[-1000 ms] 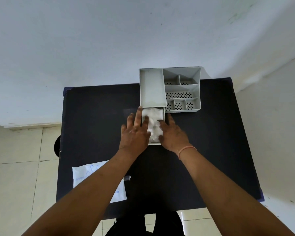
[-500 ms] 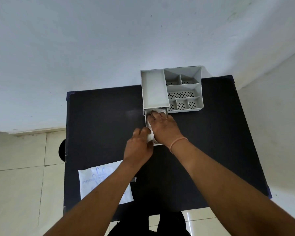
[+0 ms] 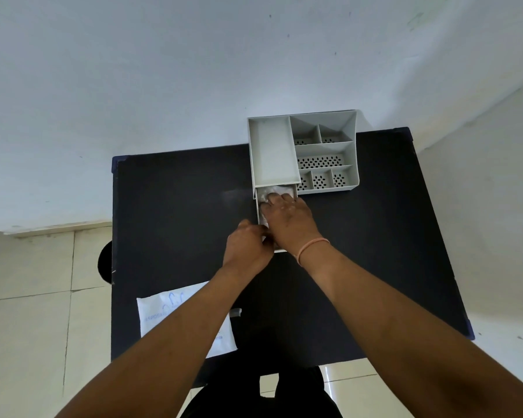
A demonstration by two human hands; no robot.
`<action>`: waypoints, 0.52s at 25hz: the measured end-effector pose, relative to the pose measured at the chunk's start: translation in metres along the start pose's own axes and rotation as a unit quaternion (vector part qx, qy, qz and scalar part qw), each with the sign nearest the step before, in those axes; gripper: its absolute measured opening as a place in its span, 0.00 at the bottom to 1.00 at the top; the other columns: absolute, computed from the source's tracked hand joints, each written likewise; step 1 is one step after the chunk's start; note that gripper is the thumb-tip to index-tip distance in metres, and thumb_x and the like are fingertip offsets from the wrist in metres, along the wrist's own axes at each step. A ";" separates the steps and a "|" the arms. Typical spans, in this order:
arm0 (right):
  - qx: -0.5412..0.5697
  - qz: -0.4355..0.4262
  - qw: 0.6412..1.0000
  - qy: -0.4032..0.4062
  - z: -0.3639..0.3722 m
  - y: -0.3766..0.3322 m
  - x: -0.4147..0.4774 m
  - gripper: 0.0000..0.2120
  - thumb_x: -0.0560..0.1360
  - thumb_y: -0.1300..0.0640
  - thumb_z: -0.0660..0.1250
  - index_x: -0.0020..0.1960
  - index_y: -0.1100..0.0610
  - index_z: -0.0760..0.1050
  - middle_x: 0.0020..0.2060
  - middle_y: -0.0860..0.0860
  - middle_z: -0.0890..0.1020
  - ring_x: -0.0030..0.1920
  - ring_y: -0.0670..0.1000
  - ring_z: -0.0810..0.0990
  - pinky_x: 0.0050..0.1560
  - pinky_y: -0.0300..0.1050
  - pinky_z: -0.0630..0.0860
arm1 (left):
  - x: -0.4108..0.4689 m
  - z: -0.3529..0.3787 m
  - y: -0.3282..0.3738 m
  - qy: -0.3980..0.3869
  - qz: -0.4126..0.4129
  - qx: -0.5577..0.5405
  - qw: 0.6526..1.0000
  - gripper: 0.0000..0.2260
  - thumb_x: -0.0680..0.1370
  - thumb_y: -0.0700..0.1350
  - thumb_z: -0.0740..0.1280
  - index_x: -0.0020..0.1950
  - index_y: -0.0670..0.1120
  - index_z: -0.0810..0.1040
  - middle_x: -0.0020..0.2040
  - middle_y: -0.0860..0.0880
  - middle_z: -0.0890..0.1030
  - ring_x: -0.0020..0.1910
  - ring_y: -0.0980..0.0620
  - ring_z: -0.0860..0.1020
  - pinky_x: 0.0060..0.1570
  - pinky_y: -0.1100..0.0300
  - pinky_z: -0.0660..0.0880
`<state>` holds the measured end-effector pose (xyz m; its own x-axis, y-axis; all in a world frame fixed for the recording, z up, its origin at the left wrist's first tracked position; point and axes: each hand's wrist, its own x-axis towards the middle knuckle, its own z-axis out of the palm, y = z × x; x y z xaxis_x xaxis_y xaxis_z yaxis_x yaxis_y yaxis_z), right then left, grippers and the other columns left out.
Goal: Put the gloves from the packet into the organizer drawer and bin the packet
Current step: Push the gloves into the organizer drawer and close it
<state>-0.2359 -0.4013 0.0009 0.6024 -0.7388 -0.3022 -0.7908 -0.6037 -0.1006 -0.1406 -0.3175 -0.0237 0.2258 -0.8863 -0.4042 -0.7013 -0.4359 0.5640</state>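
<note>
Pressing down, the right hand [image 3: 287, 218] is lying flat and open over the white gloves [image 3: 280, 190] in the pulled-out drawer [image 3: 258, 206] of the grey organizer [image 3: 302, 152]. The left hand [image 3: 248, 245] is curling against the drawer's near edge; whether it is gripping is unclear. Tucking every edge below the rim should let the drawer slide shut. The packet [image 3: 154, 315] is lying on the counter [image 3: 175, 206].
</note>
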 end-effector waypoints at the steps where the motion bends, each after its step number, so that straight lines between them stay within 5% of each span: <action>1: 0.004 -0.001 1.000 -0.007 -0.001 0.001 0.001 0.20 0.77 0.57 0.69 0.69 0.55 0.77 0.66 0.56 0.80 0.64 0.60 0.80 0.63 0.57 0.75 | 0.003 -0.002 0.003 -0.009 0.000 0.008 1.000 0.09 0.79 0.43 0.68 0.53 0.49 0.88 0.53 0.43 0.79 0.47 0.43 0.83 0.49 0.56 0.77; 4: 0.062 0.072 0.993 0.073 -0.007 0.012 -0.005 0.18 0.72 0.62 0.70 0.62 0.54 0.82 0.57 0.54 0.84 0.54 0.59 0.85 0.56 0.55 0.77 | 0.008 -0.006 0.003 0.001 0.005 0.023 1.000 0.09 0.80 0.46 0.68 0.54 0.51 0.88 0.55 0.43 0.77 0.46 0.41 0.83 0.50 0.56 0.79; 6: 0.086 0.144 0.978 0.128 -0.006 0.019 -0.019 0.17 0.71 0.64 0.69 0.56 0.51 0.84 0.59 0.53 0.83 0.57 0.58 0.83 0.55 0.55 0.77 | 0.008 -0.005 -0.001 0.023 0.001 0.025 0.999 0.10 0.79 0.42 0.69 0.54 0.51 0.89 0.57 0.44 0.77 0.45 0.43 0.84 0.49 0.59 0.78; 10: 0.171 0.211 0.958 -0.087 0.013 0.024 -0.030 0.22 0.76 0.54 0.72 0.69 0.44 0.76 0.80 0.56 0.61 0.71 0.62 0.73 0.65 0.59 0.77 | 0.012 -0.003 -0.004 0.019 -0.003 0.032 0.999 0.12 0.79 0.38 0.69 0.57 0.50 0.89 0.59 0.43 0.79 0.48 0.43 0.85 0.55 0.56 0.82; 13: 0.200 0.196 0.953 -0.113 0.025 0.027 -0.026 0.24 0.77 0.53 0.72 0.71 0.46 0.70 0.69 0.58 0.70 0.61 0.65 0.80 0.55 0.56 0.80 | 0.016 0.003 -0.002 -0.020 -0.006 0.048 0.999 0.14 0.78 0.37 0.68 0.58 0.49 0.88 0.60 0.41 0.79 0.51 0.39 0.85 0.56 0.52 0.82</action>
<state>-0.2754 -0.3905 -0.0173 0.2491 -0.7733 -0.5831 -0.9555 -0.0979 -0.2784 -0.1381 -0.3305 -0.0337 0.2092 -0.8730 -0.4406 -0.7603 -0.4286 0.4881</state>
